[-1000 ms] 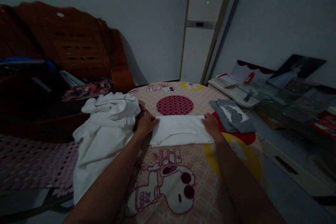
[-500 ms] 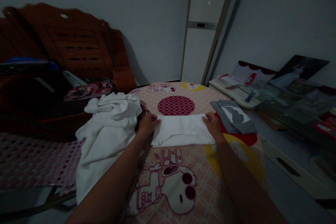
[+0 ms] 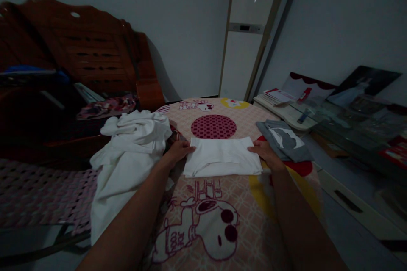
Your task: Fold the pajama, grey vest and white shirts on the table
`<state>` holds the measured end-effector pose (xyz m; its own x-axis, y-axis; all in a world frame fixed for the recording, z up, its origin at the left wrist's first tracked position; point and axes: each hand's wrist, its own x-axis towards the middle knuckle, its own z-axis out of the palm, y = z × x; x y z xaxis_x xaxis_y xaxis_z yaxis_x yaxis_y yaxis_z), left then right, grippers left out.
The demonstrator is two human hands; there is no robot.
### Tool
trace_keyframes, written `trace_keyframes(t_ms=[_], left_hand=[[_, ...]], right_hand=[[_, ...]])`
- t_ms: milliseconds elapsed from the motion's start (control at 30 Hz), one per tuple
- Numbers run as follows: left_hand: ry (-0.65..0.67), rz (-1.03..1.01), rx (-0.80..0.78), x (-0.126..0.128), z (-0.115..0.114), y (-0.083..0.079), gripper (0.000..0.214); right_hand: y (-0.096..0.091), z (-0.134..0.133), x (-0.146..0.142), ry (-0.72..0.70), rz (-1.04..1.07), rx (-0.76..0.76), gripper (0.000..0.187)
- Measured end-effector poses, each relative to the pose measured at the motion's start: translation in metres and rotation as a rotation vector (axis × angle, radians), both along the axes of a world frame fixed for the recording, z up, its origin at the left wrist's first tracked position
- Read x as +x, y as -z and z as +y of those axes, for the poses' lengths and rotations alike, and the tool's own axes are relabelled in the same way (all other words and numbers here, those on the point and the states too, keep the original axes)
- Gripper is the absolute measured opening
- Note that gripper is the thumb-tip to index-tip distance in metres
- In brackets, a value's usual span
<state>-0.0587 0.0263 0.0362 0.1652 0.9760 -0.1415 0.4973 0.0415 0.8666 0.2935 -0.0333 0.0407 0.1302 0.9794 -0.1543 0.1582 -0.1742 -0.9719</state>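
Note:
A white garment [image 3: 222,156], folded into a flat rectangle, lies on the patterned tablecloth [image 3: 254,237] in front of me. My left hand [image 3: 179,151] pinches its left edge, thumb on top and the fingers tucked at the side. On the opposite edge my right hand [image 3: 263,152] grips the cloth the same way, thumb over the top. To the left, a heap of crumpled white cloth [image 3: 136,144] hangs over the table's side. A folded grey garment [image 3: 284,139] with a white print rests beyond my right hand.
A wooden chair [image 3: 92,55] with clothes on its seat stands at the left, near a woven pink seat [image 3: 44,199]. At right is a glass-topped cabinet [image 3: 343,127] with papers and a photo. A tall white appliance [image 3: 243,59] stands behind.
Both hands have slid slightly down the side edges of the white garment, and my right hand has turned more sideways. The garment stays in place.

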Motion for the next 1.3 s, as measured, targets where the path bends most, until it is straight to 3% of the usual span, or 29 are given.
trace_keyframes(t_ms=[167,267,367,500,567,667,833,967,1033,1167,1300], left_hand=[[-0.033,0.133,0.091,0.001,0.006,-0.008,0.026],[-0.015,0.255,0.167,0.008,0.014,-0.026,0.019],[0.042,0.319,0.189,0.03,0.022,-0.049,0.019],[0.112,0.145,0.099,0.09,0.038,-0.074,0.008],[0.111,0.087,0.129,0.128,0.049,-0.083,0.01],[0.11,0.12,0.28,0.182,0.069,-0.094,0.011],[0.221,0.188,0.574,0.258,0.091,-0.112,0.018],[0.364,0.159,0.689,0.308,0.097,-0.113,0.047],[0.463,0.127,0.725,0.33,0.101,-0.109,0.052],[0.629,0.114,0.773,0.368,0.109,-0.094,0.053],[0.735,0.217,0.669,0.383,0.108,-0.071,0.063]], right_hand=[[0.001,-0.001,0.002,0.071,0.077,0.024,0.032],[-0.003,-0.001,0.006,0.11,0.132,0.074,0.03],[-0.012,-0.004,0.015,0.239,0.192,0.144,0.03],[-0.023,-0.011,0.036,0.523,0.255,0.265,0.032],[-0.024,-0.015,0.049,0.697,0.26,0.345,0.034],[-0.02,-0.019,0.066,0.922,0.276,0.445,0.033],[-0.003,-0.021,0.089,1.198,0.231,0.54,0.026],[0.009,-0.023,0.1,1.367,0.234,0.568,0.027],[0.013,-0.025,0.101,1.423,0.226,0.56,0.03],[0.015,-0.027,0.098,1.461,0.115,0.471,0.03],[0.02,-0.028,0.096,1.476,0.019,0.352,0.023]])
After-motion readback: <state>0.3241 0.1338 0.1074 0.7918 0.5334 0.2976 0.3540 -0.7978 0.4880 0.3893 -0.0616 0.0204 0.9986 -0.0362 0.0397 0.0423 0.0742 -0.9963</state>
